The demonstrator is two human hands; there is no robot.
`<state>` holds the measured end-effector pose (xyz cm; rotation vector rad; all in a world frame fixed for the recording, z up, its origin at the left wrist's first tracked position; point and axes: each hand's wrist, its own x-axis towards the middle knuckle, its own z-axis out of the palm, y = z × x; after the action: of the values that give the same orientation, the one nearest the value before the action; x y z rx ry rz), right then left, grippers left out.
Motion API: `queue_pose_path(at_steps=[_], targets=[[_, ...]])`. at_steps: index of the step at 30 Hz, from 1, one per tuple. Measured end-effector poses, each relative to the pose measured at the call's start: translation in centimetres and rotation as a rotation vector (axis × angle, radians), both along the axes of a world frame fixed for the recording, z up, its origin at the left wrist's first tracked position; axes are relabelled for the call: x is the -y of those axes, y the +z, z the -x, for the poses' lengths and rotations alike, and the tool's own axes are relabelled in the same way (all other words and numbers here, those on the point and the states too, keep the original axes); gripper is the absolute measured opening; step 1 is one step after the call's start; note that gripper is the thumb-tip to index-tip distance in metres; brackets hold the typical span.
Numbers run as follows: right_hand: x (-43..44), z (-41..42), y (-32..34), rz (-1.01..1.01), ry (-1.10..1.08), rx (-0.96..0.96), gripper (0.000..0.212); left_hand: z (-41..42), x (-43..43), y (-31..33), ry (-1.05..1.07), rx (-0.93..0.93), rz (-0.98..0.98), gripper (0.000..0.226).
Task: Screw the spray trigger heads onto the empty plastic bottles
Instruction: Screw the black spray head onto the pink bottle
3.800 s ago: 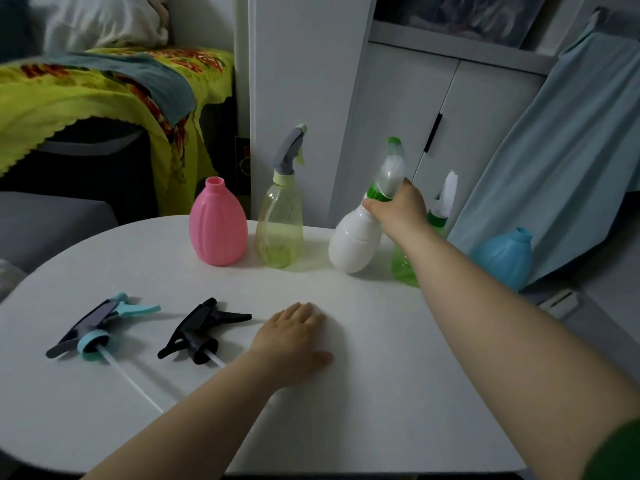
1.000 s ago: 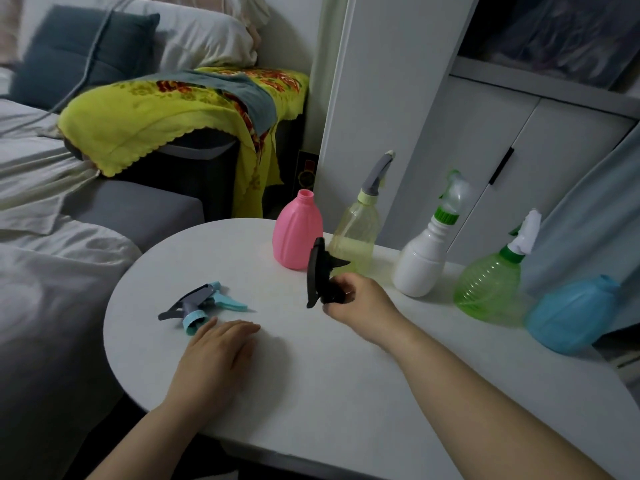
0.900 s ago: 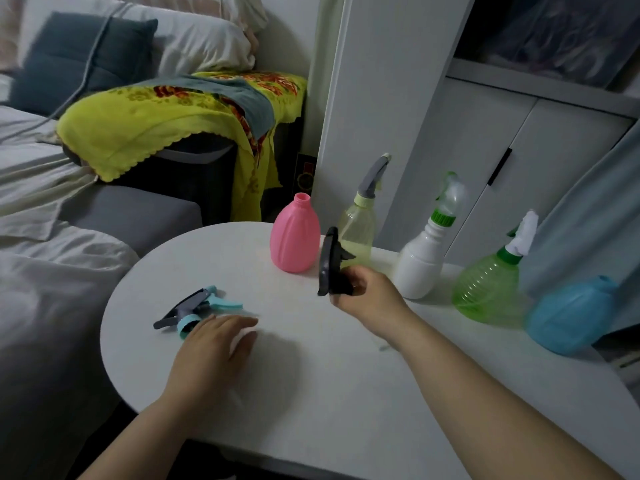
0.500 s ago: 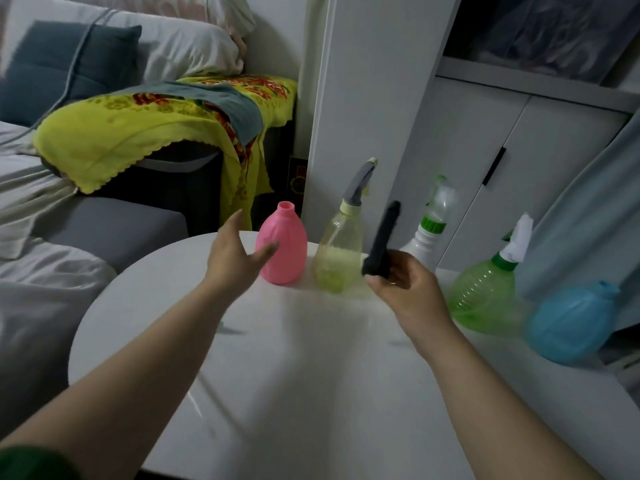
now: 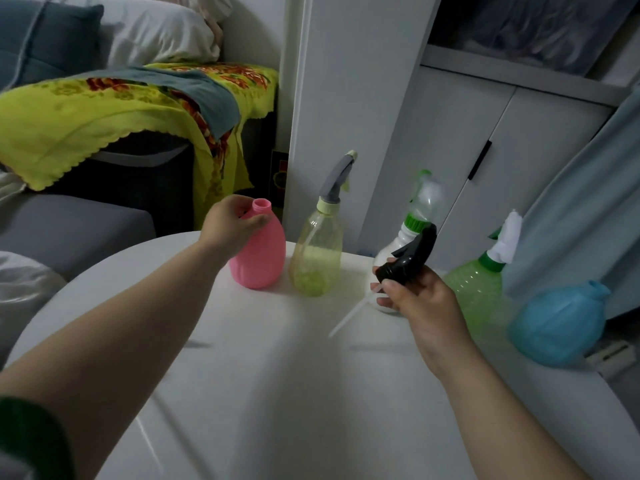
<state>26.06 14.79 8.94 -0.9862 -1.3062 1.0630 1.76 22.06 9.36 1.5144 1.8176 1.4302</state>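
Note:
A pink bottle (image 5: 260, 258) without a head stands at the back of the white round table (image 5: 263, 393). My left hand (image 5: 231, 223) grips its neck and shoulder. My right hand (image 5: 417, 297) holds a black spray trigger head (image 5: 408, 258) above the table, its thin white dip tube (image 5: 353, 312) pointing down and left. To the right stand a yellowish bottle with a grey head (image 5: 317, 258), a white bottle with a green-collared head (image 5: 408, 230), a green bottle with a white head (image 5: 479, 289) and a headless blue bottle (image 5: 557, 323).
A white cabinet (image 5: 450, 140) rises just behind the bottles. A bed with a yellow floral cloth (image 5: 104, 123) and pillows lies at the left. A blue-grey curtain (image 5: 588, 188) hangs at the right. The table's near half is bare.
My left hand went from the table surface to the pink bottle and closed on its neck. My right hand carried the black trigger head rightward; the view shifted so the teal trigger head is out of frame.

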Motion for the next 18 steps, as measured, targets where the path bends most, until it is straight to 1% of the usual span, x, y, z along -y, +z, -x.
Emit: queue_pose_path(at_steps=[4,7,9,12,15,18], targets=[[-0.1,0.0,0.1,-0.016,-0.007,-0.015,0.021,-0.1,0.3,-0.3,0.033,0.05,-0.007,0.035],[0.3,-0.4,0.5,-0.04,-0.011,-0.006,0.021,-0.1,1.6,-0.3,0.081,0.133,-0.047,0.03],[0.6,-0.8,1.1,-0.061,-0.01,-0.001,0.022,-0.2,3.0,0.1,0.068,0.163,-0.082,0.024],[1.2,-1.3,1.9,-0.091,-0.021,0.005,0.022,-0.6,5.7,0.6,-0.119,0.255,-0.057,0.01],[2.2,-1.8,2.4,-0.098,-0.038,0.039,0.021,-1.6,9.1,0.7,-0.348,0.348,-0.004,0.007],[3.1,-2.3,3.0,-0.096,-0.039,0.008,0.02,-3.0,12.0,0.4,-0.524,0.383,0.031,0.022]])
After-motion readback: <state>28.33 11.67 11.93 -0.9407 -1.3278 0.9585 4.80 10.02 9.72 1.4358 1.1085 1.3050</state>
